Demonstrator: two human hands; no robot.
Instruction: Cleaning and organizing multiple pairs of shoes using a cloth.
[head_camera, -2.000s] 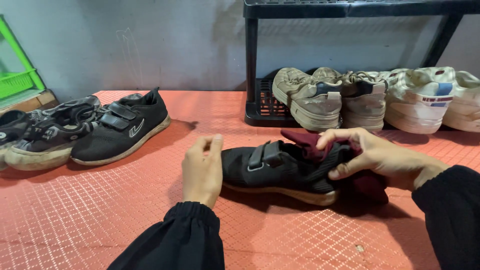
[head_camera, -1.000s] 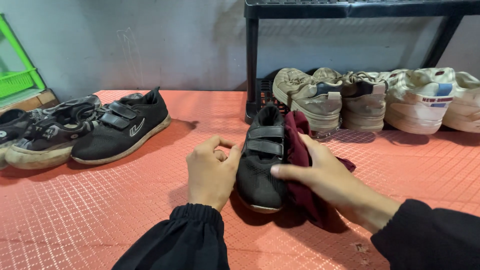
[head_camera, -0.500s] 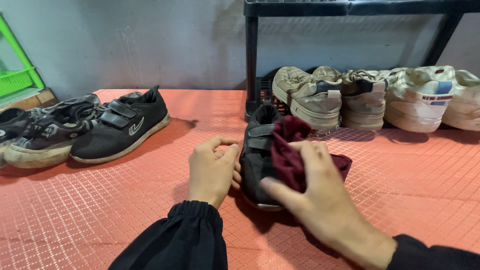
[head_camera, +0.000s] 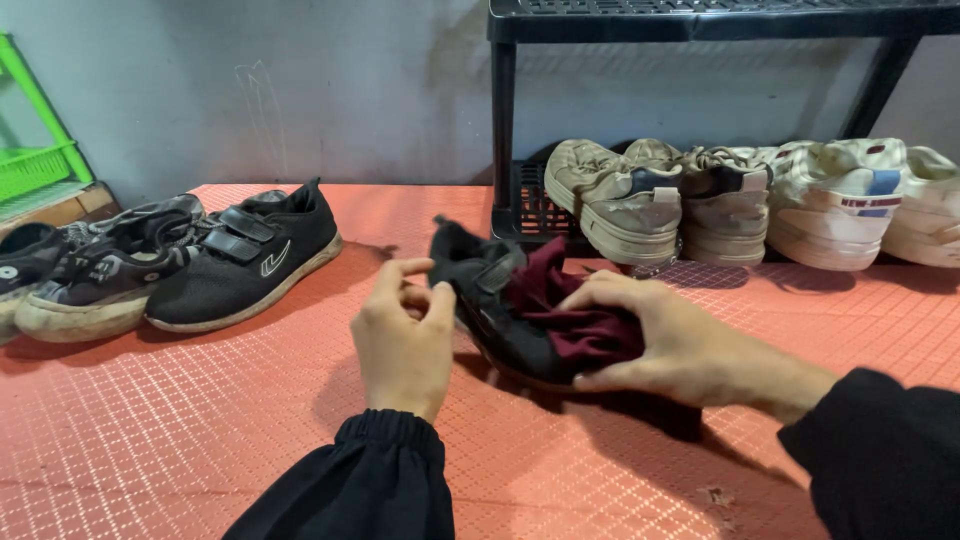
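The black shoe (head_camera: 490, 305) has been tipped onto its side since half a second ago; the right hand (head_camera: 660, 340) presses the maroon cloth (head_camera: 580, 315) against it, clamped, while the left hand (head_camera: 400, 340) steadies it, fingers apart.

Black strap shoe (head_camera: 245, 256), worn beige sneakers (head_camera: 640, 198), black rack (head_camera: 700, 20), green basket (head_camera: 35, 165)

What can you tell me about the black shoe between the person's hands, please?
The black shoe is a knit sneaker with two strap closures and a worn tan sole. It lies tilted on the red mat, heel toward the wall. The left hand steadies its side; the right hand presses a maroon cloth onto its front.
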